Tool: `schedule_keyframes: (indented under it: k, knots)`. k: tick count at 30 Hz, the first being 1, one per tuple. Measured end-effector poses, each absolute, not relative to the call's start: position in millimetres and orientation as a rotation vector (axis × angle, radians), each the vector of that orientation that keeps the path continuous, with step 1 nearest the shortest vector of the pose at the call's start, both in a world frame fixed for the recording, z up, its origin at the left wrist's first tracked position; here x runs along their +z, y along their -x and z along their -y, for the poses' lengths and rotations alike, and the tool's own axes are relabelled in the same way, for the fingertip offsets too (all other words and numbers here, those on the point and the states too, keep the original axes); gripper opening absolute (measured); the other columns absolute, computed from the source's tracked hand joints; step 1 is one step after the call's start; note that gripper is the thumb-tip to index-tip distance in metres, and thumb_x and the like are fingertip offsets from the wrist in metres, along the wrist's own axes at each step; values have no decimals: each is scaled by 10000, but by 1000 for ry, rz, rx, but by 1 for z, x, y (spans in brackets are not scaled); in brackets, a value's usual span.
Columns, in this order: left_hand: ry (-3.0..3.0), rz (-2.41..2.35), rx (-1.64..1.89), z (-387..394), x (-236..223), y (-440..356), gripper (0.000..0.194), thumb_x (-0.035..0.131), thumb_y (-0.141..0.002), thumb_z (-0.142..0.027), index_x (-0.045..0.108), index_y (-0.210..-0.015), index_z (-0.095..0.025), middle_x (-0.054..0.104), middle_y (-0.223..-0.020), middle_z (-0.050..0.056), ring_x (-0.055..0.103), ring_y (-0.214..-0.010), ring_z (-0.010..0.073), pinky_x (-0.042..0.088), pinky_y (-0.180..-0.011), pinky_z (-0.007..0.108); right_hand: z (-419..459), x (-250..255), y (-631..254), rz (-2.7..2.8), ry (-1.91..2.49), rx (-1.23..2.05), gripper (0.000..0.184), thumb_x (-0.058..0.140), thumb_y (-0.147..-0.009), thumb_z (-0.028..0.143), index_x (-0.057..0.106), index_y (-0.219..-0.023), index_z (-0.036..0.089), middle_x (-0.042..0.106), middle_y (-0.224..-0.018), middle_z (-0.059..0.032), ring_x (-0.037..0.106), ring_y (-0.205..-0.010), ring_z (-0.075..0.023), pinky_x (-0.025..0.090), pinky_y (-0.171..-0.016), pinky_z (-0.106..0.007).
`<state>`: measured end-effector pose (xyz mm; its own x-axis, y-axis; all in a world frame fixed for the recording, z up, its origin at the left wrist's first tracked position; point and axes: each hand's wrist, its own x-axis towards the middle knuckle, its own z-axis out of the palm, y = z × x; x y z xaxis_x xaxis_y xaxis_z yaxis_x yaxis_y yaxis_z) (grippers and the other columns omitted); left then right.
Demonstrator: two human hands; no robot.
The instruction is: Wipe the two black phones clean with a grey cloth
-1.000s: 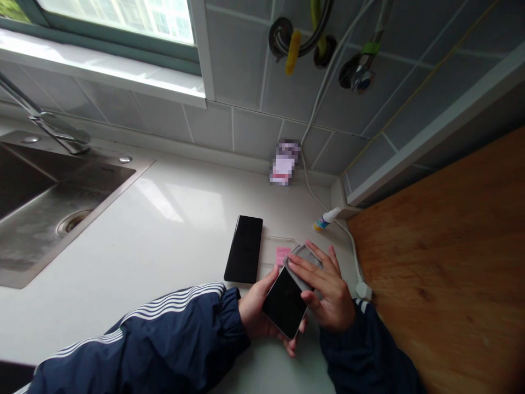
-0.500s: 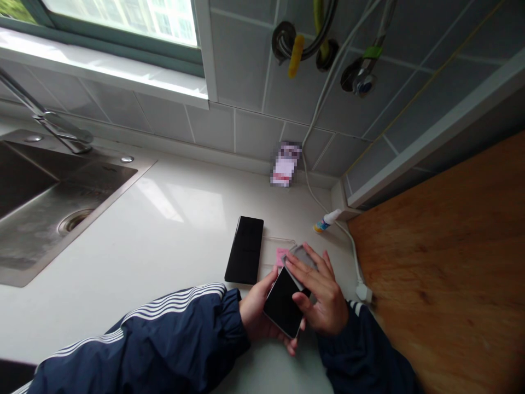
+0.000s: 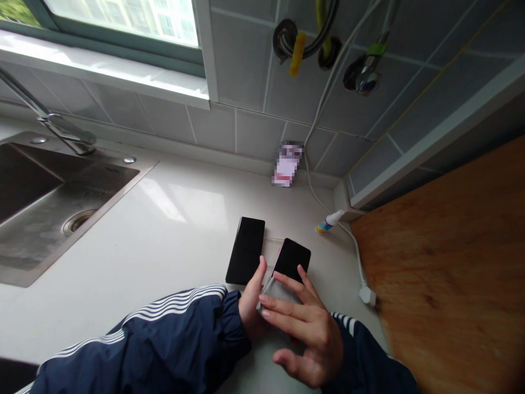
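My left hand (image 3: 252, 306) is wrapped round a black smartphone (image 3: 293, 258), tilted above the counter, with its thumb along the left edge; most of its other fingers are hidden. A thin grey cloth (image 3: 279, 293) covers the lower part of the screen. My right hand (image 3: 307, 323) keeps that cloth pressed to the glass under outstretched fingers, its thumb held away. Just left of the phone lies a second, larger black device (image 3: 246, 249), flat on the counter. A clear flat case or sheet (image 3: 271, 249) shows partly between the two, largely covered.
On the white counter (image 3: 180, 241) stand a small white-capped bottle (image 3: 328, 222) and a cable with a white plug (image 3: 368, 296). A pixelated item (image 3: 287, 164) leans by the tiled wall. The steel sink (image 3: 102, 191) is left, a wooden board (image 3: 438, 262) right.
My right hand has slid the grey cloth down the phone from its upper end to its lower part, uncovering the upper screen. The other items stay where they were.
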<state>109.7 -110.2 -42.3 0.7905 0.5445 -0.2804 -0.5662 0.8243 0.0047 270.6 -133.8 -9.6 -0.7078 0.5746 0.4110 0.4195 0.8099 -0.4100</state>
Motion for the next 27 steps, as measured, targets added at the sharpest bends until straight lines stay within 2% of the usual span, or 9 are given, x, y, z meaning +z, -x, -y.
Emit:
schedule_keyframes:
  k: [3,9,14,17,21,25,27]
  knots:
    - [215,-343,610,109,-40,-110,830,400,-859,-796,688,-1088,-51,733,-924,154,706,-891,219,507,-877,297,136,-10,-270,2456,713,411,492,571,-916,517,626,-1283,193,682,-1305,-57,395,-1437,-357,120,-1221,-651]
    - [198,-337,601,106,-41,-105,802,432,-857,-782,707,-1036,-51,726,-767,108,676,-637,168,502,-670,249,139,-14,-258,2269,661,426,407,468,-960,494,685,-1150,206,761,-1136,-44,492,-1373,-316,168,-1229,-602]
    - [225,-352,594,104,-44,-106,773,489,-844,-765,698,-1045,-48,733,-821,120,686,-683,177,502,-686,254,139,-16,-253,2238,677,433,340,491,-963,434,685,-1135,214,762,-1132,-26,501,-1363,-309,162,-1226,-611]
    - [244,-384,550,104,-43,-107,749,522,-836,-750,698,-981,-36,709,-745,108,668,-628,161,479,-615,228,139,-14,-259,2288,689,433,366,480,-970,446,679,-1159,203,751,-1162,-39,476,-1383,-319,158,-1222,-629]
    - [235,-367,539,105,-36,-108,773,440,-865,-766,702,-916,-41,693,-712,113,675,-647,166,492,-629,221,137,-10,-268,2433,706,421,410,496,-960,473,671,-1213,203,732,-1209,-62,426,-1421,-331,154,-1222,-638]
    - [173,-295,547,107,-35,-108,841,312,-889,-785,683,-1132,-70,724,-873,142,708,-763,214,536,-699,293,129,-12,-274,2460,754,343,470,509,-950,504,636,-1291,207,691,-1288,-76,389,-1443,-351,126,-1212,-665]
    - [89,-252,512,108,-40,-108,891,228,-884,-805,679,-1151,-84,723,-913,148,715,-743,246,554,-671,356,122,-14,-280,2427,838,258,492,468,-973,524,614,-1323,211,674,-1315,-82,371,-1451,-362,73,-1201,-693]
